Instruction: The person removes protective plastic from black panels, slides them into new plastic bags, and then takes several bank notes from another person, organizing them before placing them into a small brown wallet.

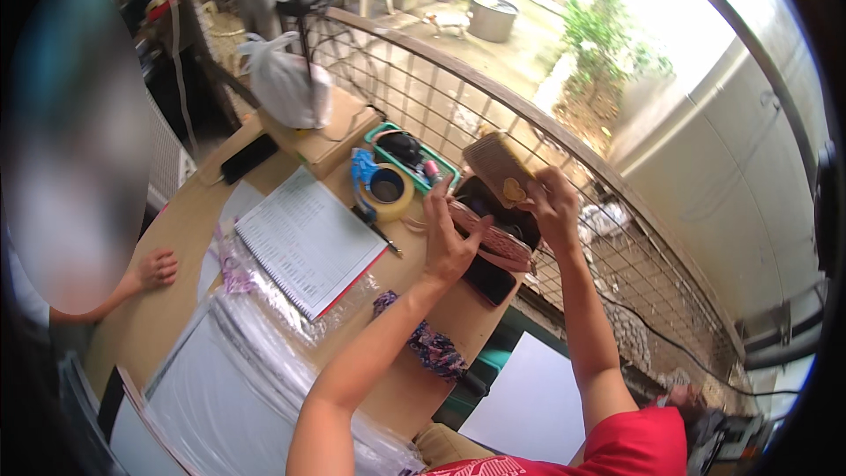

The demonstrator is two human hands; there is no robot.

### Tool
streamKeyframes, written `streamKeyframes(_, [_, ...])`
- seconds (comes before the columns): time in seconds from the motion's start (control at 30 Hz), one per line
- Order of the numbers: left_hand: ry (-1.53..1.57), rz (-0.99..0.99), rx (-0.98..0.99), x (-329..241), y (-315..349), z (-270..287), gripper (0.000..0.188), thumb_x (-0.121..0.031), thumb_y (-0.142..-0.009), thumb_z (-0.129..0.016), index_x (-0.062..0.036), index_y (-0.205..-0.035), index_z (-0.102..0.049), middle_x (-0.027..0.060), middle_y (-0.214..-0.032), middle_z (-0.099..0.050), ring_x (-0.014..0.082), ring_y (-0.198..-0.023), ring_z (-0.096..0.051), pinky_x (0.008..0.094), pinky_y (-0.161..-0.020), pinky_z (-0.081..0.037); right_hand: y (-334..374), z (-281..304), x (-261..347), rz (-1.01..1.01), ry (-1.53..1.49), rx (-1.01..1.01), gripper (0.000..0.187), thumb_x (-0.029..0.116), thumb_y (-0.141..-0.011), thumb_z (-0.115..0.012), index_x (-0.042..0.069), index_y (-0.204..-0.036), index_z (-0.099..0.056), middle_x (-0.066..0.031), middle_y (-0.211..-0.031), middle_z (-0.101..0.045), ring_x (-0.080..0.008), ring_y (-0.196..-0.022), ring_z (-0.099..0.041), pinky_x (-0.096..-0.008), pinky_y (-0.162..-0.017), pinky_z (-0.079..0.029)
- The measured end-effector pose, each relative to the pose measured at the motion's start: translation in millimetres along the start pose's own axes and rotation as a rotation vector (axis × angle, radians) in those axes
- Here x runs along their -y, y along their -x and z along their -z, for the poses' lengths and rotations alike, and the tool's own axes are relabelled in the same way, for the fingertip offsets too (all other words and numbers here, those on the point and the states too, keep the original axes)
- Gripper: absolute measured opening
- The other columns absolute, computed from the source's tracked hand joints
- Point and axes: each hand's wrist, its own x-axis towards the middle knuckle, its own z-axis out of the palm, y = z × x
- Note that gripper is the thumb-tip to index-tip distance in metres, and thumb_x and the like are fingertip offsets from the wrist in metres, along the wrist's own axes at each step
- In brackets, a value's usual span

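My right hand (pixel 556 208) pinches a brown-and-gold wallet (pixel 496 167) with a yellow emblem by its lower end, holding it tilted above an open bag. The bag is a pink patterned pouch (pixel 495 234) with a dark inside, at the table's far right edge. My left hand (pixel 451 240) grips the pouch's near side at its left end, thumb and fingers apart along the rim. What lies inside the pouch is mostly hidden. A dark phone (pixel 489 280) rests on the table just in front of the pouch.
A green basket (pixel 381 130), tape roll (pixel 392 191), pen (pixel 388 239) and spiral notebook (pixel 310 242) lie left of the pouch. A cardboard box (pixel 342 132) bears a white plastic bag (pixel 286 88). Wire-mesh railing (pixel 441 92) borders the table. Another person's hand (pixel 157 268) rests at left.
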Motion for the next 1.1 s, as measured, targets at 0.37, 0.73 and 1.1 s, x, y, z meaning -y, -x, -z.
streamKeyframes(0.37, [0.296, 0.326, -0.314, -138.3, 108.8, 200.6, 0.074, 0.003, -0.088, -0.062, -0.0135, -0.148, -0.020, 0.0071, -0.107, -0.056, 0.0138, -0.100, -0.056, 0.0309, -0.091, -0.046, 125.2, -158.8, 137.4, -0.229, -0.786, 0.777, 0.029, 0.008, -0.091, -0.062, -0.001, -0.119, -0.059, -0.0104, -0.106, -0.065, -0.0100, -0.083, -0.061, -0.0234, -0.066, -0.051])
streamKeyframes(0.73, [0.169, 0.487, -0.844, -193.9, 314.1, 351.1, 0.023, -0.031, -0.094, -0.061, -0.0089, -0.099, -0.059, -0.0010, -0.087, -0.059, 0.0085, -0.076, -0.056, 0.0261, -0.067, -0.049, 307.6, -307.0, 247.2, 0.753, -0.338, 0.945, 0.007, 0.001, -0.075, -0.062, 0.004, -0.081, -0.061, -0.0099, -0.077, -0.059, -0.0283, -0.072, -0.060, -0.0370, -0.062, -0.050])
streamKeyframes(1.1, [0.736, 0.303, -0.990, -178.8, 413.1, 459.9, 0.030, -0.041, -0.096, -0.052, -0.0127, -0.108, -0.056, 0.0034, -0.103, -0.057, 0.0228, -0.106, -0.055, 0.0440, -0.093, -0.048, 391.4, -338.8, 252.3, 0.882, -0.311, 1.236, 0.017, 0.006, -0.079, -0.068, 0.005, -0.092, -0.057, -0.0063, -0.082, -0.060, -0.0243, -0.078, -0.062, -0.0365, -0.068, -0.051])
